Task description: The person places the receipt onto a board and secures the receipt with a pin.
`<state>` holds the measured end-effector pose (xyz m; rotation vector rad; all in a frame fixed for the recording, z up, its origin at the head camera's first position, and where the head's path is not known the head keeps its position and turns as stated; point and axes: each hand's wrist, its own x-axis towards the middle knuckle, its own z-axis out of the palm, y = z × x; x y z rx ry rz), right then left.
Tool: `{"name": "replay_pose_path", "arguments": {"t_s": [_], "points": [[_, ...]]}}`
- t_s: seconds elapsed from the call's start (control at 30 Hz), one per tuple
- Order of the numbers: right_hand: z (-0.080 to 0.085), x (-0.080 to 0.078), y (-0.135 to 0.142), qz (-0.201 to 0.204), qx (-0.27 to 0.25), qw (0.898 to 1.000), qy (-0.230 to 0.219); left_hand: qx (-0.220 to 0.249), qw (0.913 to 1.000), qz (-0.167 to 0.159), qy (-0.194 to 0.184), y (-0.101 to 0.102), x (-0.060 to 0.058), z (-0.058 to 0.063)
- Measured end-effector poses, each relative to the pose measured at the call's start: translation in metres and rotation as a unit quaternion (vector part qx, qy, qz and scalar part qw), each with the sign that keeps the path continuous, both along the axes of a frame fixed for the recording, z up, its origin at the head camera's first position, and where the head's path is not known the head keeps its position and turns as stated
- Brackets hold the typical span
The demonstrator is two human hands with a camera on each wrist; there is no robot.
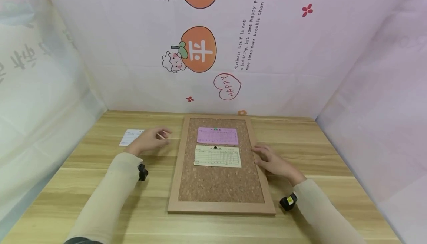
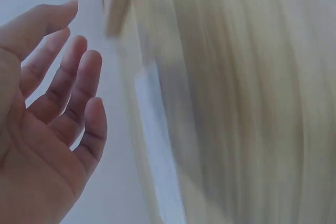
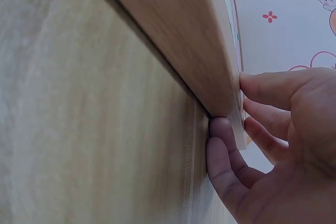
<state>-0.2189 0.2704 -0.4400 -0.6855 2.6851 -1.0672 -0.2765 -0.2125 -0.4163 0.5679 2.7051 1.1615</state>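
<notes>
backdrop | heart: "HAPPY" | lower orange: "平" | verse: "Happiness itself is not a bad thing"

Booth-like workspace: printed cloth enclosing wood-grain table.

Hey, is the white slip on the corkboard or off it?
Off: the white slip lies on the table left of the corkboard, apart from it, partly hidden by the left hand.

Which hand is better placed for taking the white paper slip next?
Probably the left hand: it is empty and near the white slip, while the right hand touches the corkboard, farther away.
</notes>
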Motion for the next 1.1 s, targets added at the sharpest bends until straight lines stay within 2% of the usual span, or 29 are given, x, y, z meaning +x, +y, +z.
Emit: {"name": "replay_pose_path", "arguments": {"t_s": [0.13, 0.33, 0.43, 0.53, 0.73, 0.9, 1.1], "points": [[-0.001, 0.001, 0.0, -0.001, -0.005, 1.0, -0.008, -0.009, 0.9993, 0.035, 0.002, -0.024, -0.003, -0.001], [-0.002, 0.0, 0.001, -0.004, 0.0, 1.0, 0.002, -0.027, 0.9972, 0.065, 0.025, -0.048, -0.015, -0.001], [-0.003, -0.001, 0.001, -0.005, 0.005, 1.0, 0.007, -0.024, 0.9964, 0.079, 0.018, -0.058, -0.017, -0.001], [-0.003, -0.001, 0.001, -0.004, 0.006, 1.0, 0.009, -0.019, 0.9948, 0.1, 0.006, -0.067, -0.017, -0.002], [-0.005, 0.0, 0.001, -0.004, -0.004, 1.0, -0.001, -0.024, 0.9848, 0.171, -0.018, -0.081, -0.012, -0.007], [-0.005, -0.001, 0.0, -0.005, -0.011, 1.0, -0.004, -0.033, 0.9783, 0.201, -0.04, -0.091, -0.008, -0.014], [-0.005, 0.0, 0.0, -0.007, -0.008, 1.0, 0.009, -0.076, 0.9696, 0.232, -0.01, -0.097, -0.006, -0.018]]}}
